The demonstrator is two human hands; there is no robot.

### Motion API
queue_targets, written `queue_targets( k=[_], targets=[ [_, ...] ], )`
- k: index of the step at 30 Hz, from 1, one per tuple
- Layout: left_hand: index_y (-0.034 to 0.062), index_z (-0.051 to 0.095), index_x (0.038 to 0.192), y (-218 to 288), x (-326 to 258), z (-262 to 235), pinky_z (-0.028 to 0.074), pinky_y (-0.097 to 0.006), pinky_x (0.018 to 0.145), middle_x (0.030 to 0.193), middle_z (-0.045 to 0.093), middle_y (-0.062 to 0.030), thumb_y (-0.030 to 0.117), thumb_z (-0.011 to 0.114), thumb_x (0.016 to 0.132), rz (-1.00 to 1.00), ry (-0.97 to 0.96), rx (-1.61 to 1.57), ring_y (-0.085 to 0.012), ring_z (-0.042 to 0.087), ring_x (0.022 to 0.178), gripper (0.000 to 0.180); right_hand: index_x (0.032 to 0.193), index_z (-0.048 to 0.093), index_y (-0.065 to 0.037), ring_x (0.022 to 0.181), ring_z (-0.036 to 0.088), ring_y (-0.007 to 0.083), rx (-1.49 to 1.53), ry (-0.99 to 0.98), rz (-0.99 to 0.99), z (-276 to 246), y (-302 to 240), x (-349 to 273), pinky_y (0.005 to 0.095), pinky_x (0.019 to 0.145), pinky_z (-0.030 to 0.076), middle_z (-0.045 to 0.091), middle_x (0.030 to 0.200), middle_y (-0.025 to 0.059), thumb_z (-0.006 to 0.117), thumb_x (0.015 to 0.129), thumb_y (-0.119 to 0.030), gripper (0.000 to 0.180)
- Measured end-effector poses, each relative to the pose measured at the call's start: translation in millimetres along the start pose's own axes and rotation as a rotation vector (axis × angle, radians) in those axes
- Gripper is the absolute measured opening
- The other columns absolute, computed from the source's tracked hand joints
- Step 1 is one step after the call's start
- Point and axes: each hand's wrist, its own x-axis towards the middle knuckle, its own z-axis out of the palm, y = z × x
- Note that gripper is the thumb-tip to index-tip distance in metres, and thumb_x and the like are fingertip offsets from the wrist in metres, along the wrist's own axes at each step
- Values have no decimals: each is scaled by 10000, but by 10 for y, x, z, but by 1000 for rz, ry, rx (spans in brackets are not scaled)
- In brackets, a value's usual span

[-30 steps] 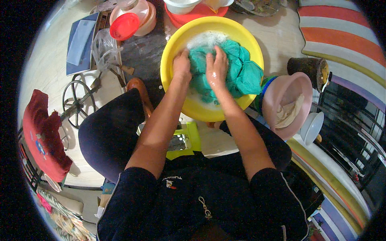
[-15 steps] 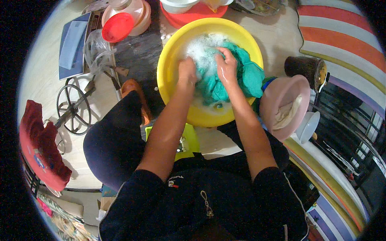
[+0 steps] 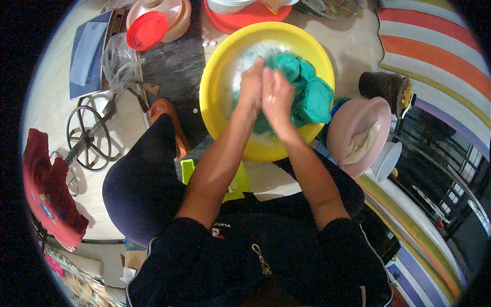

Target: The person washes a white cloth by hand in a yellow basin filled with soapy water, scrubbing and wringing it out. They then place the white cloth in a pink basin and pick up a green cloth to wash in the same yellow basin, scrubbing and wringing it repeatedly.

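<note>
A wide yellow basin holds sudsy water and a wet green cloth. White foam gathers at the far left of the water. My left hand and my right hand are pressed close together over the middle of the basin. Both are closed on a bunched part of the cloth, which shows just beyond the fingertips. Slight motion blur softens the fingers. Most of the cloth lies heaped to the right of my right hand, against the basin's wall.
A pink basin with pale cloth inside stands at the right, beside a dark cylindrical container. Beyond the yellow basin sits a red tub. A red lid, a plastic bag and a wheel-shaped metal frame are at left.
My hands were apart and have come together, the left moving right and the right moving slightly left and nearer. Part of the green cloth is now bunched between them.
</note>
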Motion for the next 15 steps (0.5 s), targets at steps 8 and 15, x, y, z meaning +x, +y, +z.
queue_targets(
  k=[8, 15],
  targets=[
    [-32, 592, 870, 72, -225, 160, 407, -321, 710, 840, 573, -92, 331, 436, 901, -28, -19, -302, -165, 473, 762, 397, 633, 514, -9, 568, 517, 398, -128, 34, 59, 25, 241, 352, 453, 529, 401, 523, 613, 227, 466, 858, -317, 384],
    [25, 519, 1085, -182, 3, 2, 453, -342, 732, 932, 592, -93, 406, 446, 886, -127, -8, -380, -223, 539, 818, 435, 613, 513, -26, 607, 540, 421, -180, -9, 47, 85, 238, 208, 472, 534, 418, 548, 630, 218, 520, 836, -308, 360]
  ],
)
